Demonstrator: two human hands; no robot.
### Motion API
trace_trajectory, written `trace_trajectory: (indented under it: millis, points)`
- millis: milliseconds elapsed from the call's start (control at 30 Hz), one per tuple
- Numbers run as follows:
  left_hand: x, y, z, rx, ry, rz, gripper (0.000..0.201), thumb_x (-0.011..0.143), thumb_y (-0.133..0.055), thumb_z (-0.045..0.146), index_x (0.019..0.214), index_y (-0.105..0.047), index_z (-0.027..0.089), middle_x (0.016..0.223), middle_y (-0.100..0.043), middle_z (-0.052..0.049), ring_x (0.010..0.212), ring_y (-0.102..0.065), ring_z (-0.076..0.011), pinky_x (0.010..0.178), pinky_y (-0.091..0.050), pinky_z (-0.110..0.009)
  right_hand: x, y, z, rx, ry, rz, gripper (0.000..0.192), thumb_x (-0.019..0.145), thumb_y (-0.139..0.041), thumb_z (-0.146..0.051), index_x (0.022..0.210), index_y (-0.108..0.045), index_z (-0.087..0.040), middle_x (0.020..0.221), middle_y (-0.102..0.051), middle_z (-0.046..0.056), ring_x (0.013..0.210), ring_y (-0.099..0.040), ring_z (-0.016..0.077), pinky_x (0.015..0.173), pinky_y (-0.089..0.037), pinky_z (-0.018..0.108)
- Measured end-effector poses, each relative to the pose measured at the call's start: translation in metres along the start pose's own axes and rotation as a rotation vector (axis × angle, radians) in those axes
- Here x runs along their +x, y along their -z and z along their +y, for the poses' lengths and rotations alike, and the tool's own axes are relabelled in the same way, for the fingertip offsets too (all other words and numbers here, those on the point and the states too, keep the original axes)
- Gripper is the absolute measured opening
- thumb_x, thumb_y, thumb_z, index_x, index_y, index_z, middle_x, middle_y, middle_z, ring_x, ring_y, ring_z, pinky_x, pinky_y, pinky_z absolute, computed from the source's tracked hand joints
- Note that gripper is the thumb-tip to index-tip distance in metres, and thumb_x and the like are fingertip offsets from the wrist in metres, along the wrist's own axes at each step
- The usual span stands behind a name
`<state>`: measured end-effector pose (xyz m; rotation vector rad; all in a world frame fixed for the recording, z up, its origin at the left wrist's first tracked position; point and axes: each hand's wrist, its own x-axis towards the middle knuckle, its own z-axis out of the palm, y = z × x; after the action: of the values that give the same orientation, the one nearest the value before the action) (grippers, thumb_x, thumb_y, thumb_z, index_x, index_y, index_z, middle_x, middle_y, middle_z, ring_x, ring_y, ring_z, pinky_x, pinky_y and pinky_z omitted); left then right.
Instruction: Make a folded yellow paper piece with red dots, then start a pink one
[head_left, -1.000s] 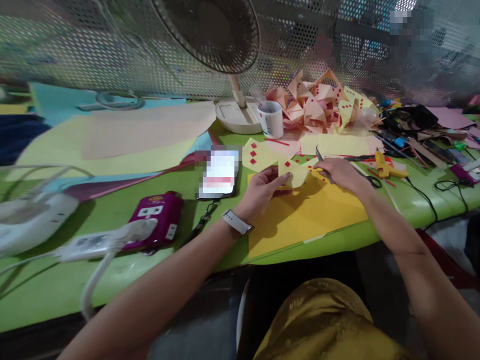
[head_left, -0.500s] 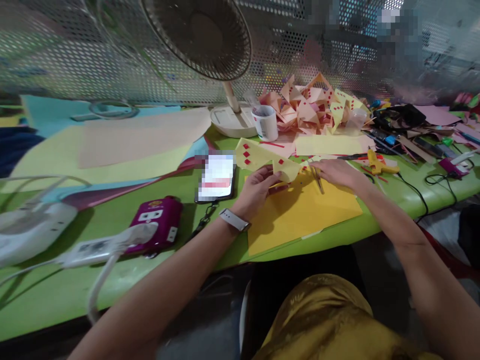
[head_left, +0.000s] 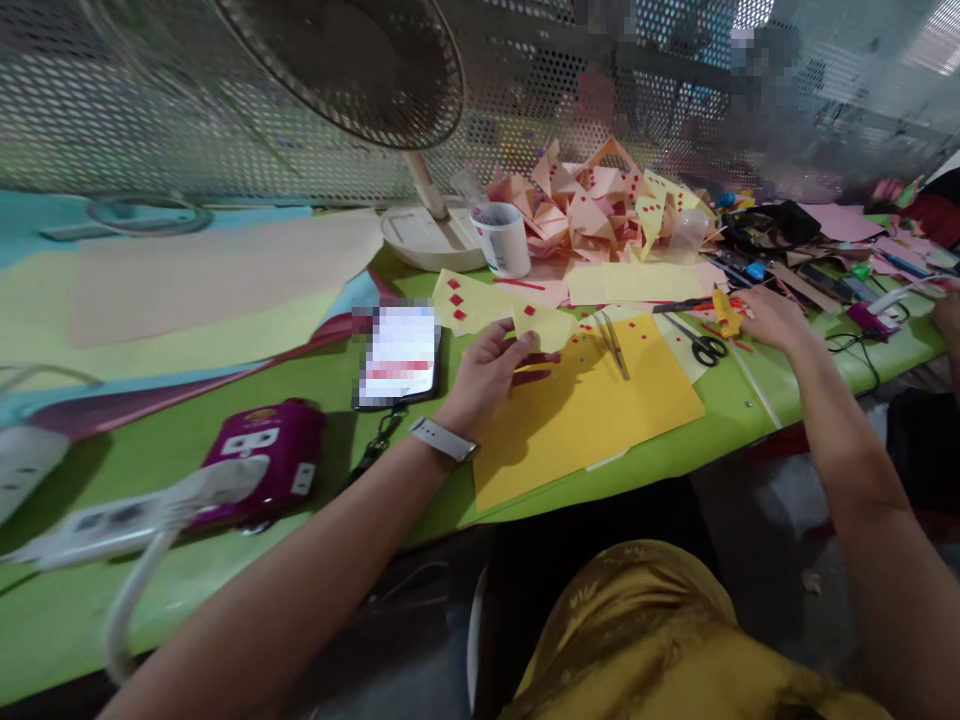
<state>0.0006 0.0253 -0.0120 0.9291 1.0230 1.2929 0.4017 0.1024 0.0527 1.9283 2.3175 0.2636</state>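
Head view: the left hand (head_left: 484, 372) pinches a folded pale-yellow paper piece with red diamonds (head_left: 546, 326) between thumb and fingers, just above the orange-yellow card sheet (head_left: 592, 405) on the green surface (head_left: 247, 560). The right hand (head_left: 772, 318), well right of that sheet, closes loosely around a yellow glue gun (head_left: 724, 312). Gluing looks like the step in hand; bringing the nozzle to the fold would come next. One pair of tweezers (head_left: 615, 345) lies on the sheet, one pair of black-handled scissors (head_left: 701, 345) beside it.

I see both forearms bare, no sleeves in frame. White watch (head_left: 442, 439) with pale band on the left wrist, just behind the left hand (head_left: 484, 375). Right hand (head_left: 772, 318) has nothing worn. Mustard-yellow patterned garment (head_left: 660, 640) over the lap.
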Motion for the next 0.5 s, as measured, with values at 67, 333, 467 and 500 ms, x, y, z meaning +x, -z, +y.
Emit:
trace_trajectory:
  millis: [67,333,467,500]
  points:
    - [0.001,0.0,0.0,0.013,-0.008,0.006,0.036,0.073,-0.082,0.033,0.096,-0.057,0.022,0.079,-0.065,0.003,0.073,-0.075,-0.0181,0.057,-0.056,-0.022,-0.003,-0.01,0.007,-0.066,-0.037,-0.025,0.052,0.084,-0.06,-0.02,0.136,-0.056,-0.015,0.122,-0.064,0.017,0.106,-0.061,0.0293,0.076,-0.041,0.032]
    - [0.0,-0.001,0.0,0.043,-0.059,-0.035,0.032,0.072,-0.083,0.038,0.087,-0.061,0.02,0.078,-0.068,0.0,0.074,-0.075,-0.0193,0.057,-0.058,-0.022,-0.006,-0.033,0.008,-0.025,-0.055,0.033,0.063,0.087,-0.059,-0.028,0.147,-0.044,-0.018,0.129,-0.053,0.019,0.092,-0.061,0.0255,0.075,-0.044,0.033]
    - [-0.002,-0.003,0.002,0.042,-0.066,-0.032,0.034,0.069,-0.085,0.037,0.089,-0.064,0.019,0.081,-0.071,-0.002,0.072,-0.075,-0.0184,0.058,-0.059,-0.022,-0.003,-0.034,0.011,0.091,-0.104,0.274,0.051,0.084,-0.059,-0.022,0.134,-0.056,-0.011,0.129,-0.053,0.022,0.112,-0.056,0.0305,0.087,-0.046,0.037]
    - [-0.003,-0.004,0.003,0.041,-0.064,-0.031,0.036,0.069,-0.086,0.037,0.091,-0.064,0.018,0.082,-0.071,-0.002,0.072,-0.075,-0.0183,0.058,-0.06,-0.023,-0.002,-0.032,0.008,0.154,-0.143,0.362,0.047,0.084,-0.058,-0.022,0.129,-0.059,-0.01,0.127,-0.055,0.023,0.115,-0.055,0.0311,0.09,-0.046,0.038]
